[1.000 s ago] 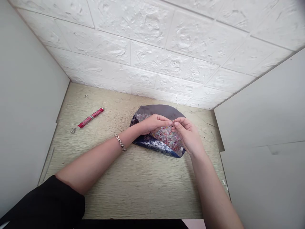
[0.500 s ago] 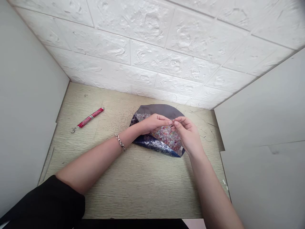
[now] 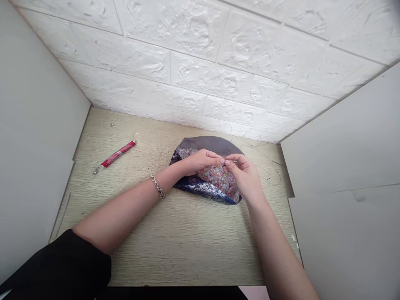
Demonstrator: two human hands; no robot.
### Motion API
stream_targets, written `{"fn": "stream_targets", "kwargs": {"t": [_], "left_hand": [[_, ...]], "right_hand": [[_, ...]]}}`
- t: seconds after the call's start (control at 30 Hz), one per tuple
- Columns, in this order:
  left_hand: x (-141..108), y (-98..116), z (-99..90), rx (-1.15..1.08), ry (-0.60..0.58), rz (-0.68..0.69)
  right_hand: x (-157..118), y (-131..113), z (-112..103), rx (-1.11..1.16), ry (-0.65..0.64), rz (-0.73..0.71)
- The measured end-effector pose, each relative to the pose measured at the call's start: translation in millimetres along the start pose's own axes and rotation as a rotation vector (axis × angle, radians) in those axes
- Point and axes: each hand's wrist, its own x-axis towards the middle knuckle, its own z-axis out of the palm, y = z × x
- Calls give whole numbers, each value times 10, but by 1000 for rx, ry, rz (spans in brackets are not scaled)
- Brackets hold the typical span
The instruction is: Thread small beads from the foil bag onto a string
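Observation:
Many small mixed beads (image 3: pixel 217 177), pink, white and clear, lie in a grey pouch-like sheet (image 3: pixel 215 143) whose near edge is folded over in a blue and silver pattern. Above the beads, my left hand (image 3: pixel 203 161) reaches in from the left with thumb and fingers pinched. My right hand (image 3: pixel 243 173) comes from the right, also pinched, its fingertips meeting those of my left hand. Whatever sits between the fingertips is too small to make out. A chain bracelet (image 3: pixel 158 186) circles my left wrist.
On the left of the table (image 3: pixel 175 241) lies a red tube-shaped packet (image 3: pixel 118 153) with a small clear piece at its lower end. Thin threads (image 3: pixel 273 177) lie at the right. White panels stand on both sides, and a white brick-patterned wall (image 3: pixel 200 83) rises behind.
My right hand has shifted slightly to the left, and its fingertips have closed in against the left fingertips. My left hand, the beads and the red packet stay where they were.

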Motion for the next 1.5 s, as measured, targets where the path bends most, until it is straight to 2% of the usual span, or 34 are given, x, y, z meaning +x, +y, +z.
{"fn": "stream_targets", "kwargs": {"t": [0.17, 0.4, 0.63, 0.8, 1.0, 1.1, 1.2, 1.27, 1.33, 1.4, 1.43, 1.5], "left_hand": [[-11, 14, -7, 15, -2, -25], [-19, 30, 10, -47, -30, -4], [5, 15, -1, -131, -11, -24], [7, 2, -26, -103, -30, -75], [3, 21, -15, -147, -78, -68], [-10, 48, -4, -163, -117, -80], [-30, 104, 15, -122, -127, -60], [-48, 163, 30, -82, -126, -18], [-69, 237, 42, -69, -130, 51], [-94, 318, 53, -80, -134, 125], [-107, 357, 58, -84, -131, 148], [-130, 423, 63, -58, -109, 164]], "right_hand": [[3, 30, -5, -7, 34, -128], [13, 52, -4, -49, 71, -234], [-25, -15, 19, 51, 152, -283], [-61, -55, -11, 96, 145, -359], [-113, -232, -53, 335, 53, -317], [-159, -370, -115, 324, 83, -338], [-221, -447, -195, 141, 194, -439], [-254, -452, -233, -188, 239, -526], [-261, -429, -246, -629, 187, -587], [-237, -388, -238, -990, 63, -592], [-219, -367, -231, -1094, 4, -577], [-185, -330, -218, -1160, -59, -528]]}}
